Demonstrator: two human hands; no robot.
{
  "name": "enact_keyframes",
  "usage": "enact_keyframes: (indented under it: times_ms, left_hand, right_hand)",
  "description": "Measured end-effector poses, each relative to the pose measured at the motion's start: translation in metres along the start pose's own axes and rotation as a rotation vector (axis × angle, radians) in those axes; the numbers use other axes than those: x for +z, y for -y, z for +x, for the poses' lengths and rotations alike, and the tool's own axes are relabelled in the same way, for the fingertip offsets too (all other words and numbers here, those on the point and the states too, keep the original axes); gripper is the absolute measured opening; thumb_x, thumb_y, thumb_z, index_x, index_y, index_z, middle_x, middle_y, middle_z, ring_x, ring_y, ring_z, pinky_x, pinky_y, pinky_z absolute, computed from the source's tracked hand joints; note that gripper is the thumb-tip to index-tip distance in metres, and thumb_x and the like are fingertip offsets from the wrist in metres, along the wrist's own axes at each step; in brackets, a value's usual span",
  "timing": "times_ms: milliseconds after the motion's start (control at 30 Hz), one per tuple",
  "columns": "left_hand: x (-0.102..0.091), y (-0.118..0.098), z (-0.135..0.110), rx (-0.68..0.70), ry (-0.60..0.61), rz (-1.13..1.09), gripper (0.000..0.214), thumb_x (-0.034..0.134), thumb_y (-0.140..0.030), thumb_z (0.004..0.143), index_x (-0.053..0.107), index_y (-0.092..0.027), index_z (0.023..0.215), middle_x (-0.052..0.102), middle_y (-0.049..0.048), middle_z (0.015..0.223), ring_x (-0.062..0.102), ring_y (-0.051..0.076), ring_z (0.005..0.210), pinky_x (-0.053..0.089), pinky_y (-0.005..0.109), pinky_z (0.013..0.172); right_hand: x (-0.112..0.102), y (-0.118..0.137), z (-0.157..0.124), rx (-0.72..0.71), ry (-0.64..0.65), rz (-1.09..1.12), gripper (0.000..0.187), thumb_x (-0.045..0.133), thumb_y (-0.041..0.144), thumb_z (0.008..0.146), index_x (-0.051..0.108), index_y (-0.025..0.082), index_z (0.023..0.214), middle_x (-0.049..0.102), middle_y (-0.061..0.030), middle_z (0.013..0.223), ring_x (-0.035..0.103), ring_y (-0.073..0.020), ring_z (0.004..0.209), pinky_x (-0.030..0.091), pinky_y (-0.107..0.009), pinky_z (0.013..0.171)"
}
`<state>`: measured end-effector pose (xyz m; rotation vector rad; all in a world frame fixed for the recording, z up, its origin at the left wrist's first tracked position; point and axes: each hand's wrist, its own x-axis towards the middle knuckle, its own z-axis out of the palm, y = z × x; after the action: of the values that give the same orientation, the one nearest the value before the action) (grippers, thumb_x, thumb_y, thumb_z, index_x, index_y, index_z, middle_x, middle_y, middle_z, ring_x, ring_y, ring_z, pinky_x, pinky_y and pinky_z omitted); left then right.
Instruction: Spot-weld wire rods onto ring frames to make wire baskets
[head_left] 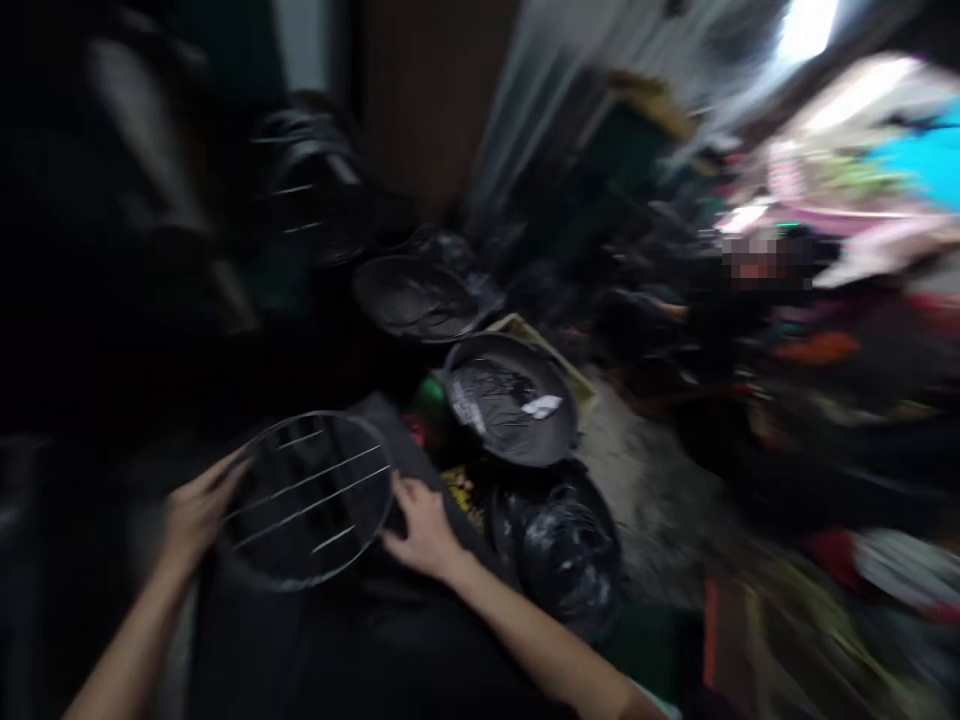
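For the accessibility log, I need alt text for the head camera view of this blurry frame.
A person's left hand and right hand flank a round wire rack over dark cloth, the left at its rim, the right flat beside it. Dark round pans wrapped in plastic stand behind; the picture is heavily blurred.

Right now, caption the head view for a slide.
Left hand and right hand touch a round metal wire rack beside dark round pans.

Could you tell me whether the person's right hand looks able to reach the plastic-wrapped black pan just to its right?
Probably yes. The right hand rests at the rim of the round wire rack, and the plastic-wrapped pan lies close beside it with nothing visible between them, though the picture is blurred.
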<state>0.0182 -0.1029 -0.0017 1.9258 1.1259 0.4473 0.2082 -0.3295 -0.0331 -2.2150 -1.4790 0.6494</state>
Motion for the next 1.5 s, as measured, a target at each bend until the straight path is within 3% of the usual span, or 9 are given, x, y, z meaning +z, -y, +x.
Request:
enact_keyframes:
  times_ms: [100,233,433,667,767,967,1200,1367,1500]
  left_hand:
    - [0.015,0.024,-0.004,-0.043,-0.131,-0.063,0.050,0.049,-0.060,0.077,0.070,-0.023,0.105,0.073,-0.0011,0.098,0.066,0.021,0.092,0.053,0.033,0.085]
    - [0.003,0.051,-0.001,0.004,-0.184,-0.171,0.053,0.045,-0.052,0.087,0.062,-0.014,0.120,0.069,0.0081,0.103,0.064,0.019,0.095,0.049,0.031,0.089]
    - [-0.014,0.036,-0.007,0.037,0.050,-0.239,0.049,0.054,-0.048,0.084,0.062,-0.016,0.120,0.064,0.0075,0.121,0.059,0.025,0.113,0.043,0.036,0.101]
    - [-0.016,0.031,0.005,0.111,0.097,-0.152,0.048,0.054,-0.046,0.084,0.060,-0.018,0.123,0.061,0.0062,0.125,0.057,0.026,0.117,0.042,0.038,0.104]
    - [-0.016,0.030,0.005,0.117,0.117,-0.147,0.049,0.053,-0.045,0.084,0.059,-0.017,0.125,0.060,0.0065,0.126,0.056,0.026,0.119,0.041,0.038,0.105]
    - [-0.014,0.026,0.002,0.128,0.074,-0.120,0.049,0.053,-0.042,0.085,0.057,-0.017,0.127,0.059,0.0067,0.128,0.056,0.025,0.119,0.042,0.037,0.105]
    - [-0.013,0.026,0.004,0.130,0.006,-0.060,0.048,0.056,-0.039,0.085,0.055,-0.019,0.129,0.062,0.0050,0.125,0.061,0.025,0.112,0.047,0.034,0.098]
    - [-0.011,0.028,0.001,0.164,0.041,-0.018,0.039,0.055,-0.038,0.087,0.063,-0.020,0.120,0.068,0.0038,0.114,0.066,0.024,0.101,0.050,0.030,0.091]
    - [0.004,0.038,-0.002,0.187,-0.040,-0.096,0.041,0.051,-0.040,0.090,0.062,-0.016,0.121,0.066,0.0058,0.118,0.063,0.022,0.108,0.049,0.030,0.095]
  right_hand:
    - [-0.004,-0.010,-0.004,-0.017,-0.051,0.104,0.063,0.057,0.033,0.079,0.044,0.015,0.138,0.051,-0.0176,0.128,0.047,-0.0286,0.121,0.038,-0.049,0.100]
    - [-0.019,-0.018,0.014,0.046,-0.059,0.336,0.049,0.048,0.048,0.086,0.060,0.019,0.123,0.059,-0.0122,0.120,0.055,-0.0252,0.112,0.040,-0.045,0.100]
    - [-0.035,0.009,0.034,0.197,-0.140,0.531,0.059,0.046,0.058,0.085,0.057,0.018,0.127,0.058,-0.0113,0.128,0.051,-0.0261,0.120,0.037,-0.045,0.105]
    - [-0.030,0.018,0.043,0.252,-0.138,0.642,0.062,0.058,0.052,0.078,0.058,0.013,0.126,0.062,-0.0136,0.122,0.061,-0.0266,0.104,0.050,-0.043,0.091]
    - [-0.031,0.019,0.043,0.252,-0.149,0.668,0.062,0.059,0.051,0.077,0.059,0.012,0.124,0.061,-0.0139,0.123,0.058,-0.0266,0.111,0.047,-0.042,0.096]
    - [-0.033,0.021,0.041,0.215,-0.154,0.602,0.055,0.056,0.046,0.079,0.059,0.013,0.124,0.059,-0.0122,0.126,0.054,-0.0258,0.118,0.040,-0.045,0.104]
    - [-0.038,0.028,0.040,0.180,-0.168,0.469,0.051,0.052,0.042,0.083,0.057,0.016,0.127,0.059,-0.0097,0.127,0.053,-0.0240,0.119,0.041,-0.042,0.104]
    - [-0.038,0.016,0.036,0.162,-0.056,0.407,0.059,0.054,0.042,0.081,0.052,0.014,0.132,0.060,-0.0098,0.125,0.060,-0.0251,0.109,0.046,-0.041,0.098]
    - [-0.027,0.001,0.032,0.127,0.008,0.381,0.064,0.056,0.044,0.081,0.046,0.019,0.138,0.056,-0.0084,0.130,0.059,-0.0245,0.110,0.045,-0.041,0.098]
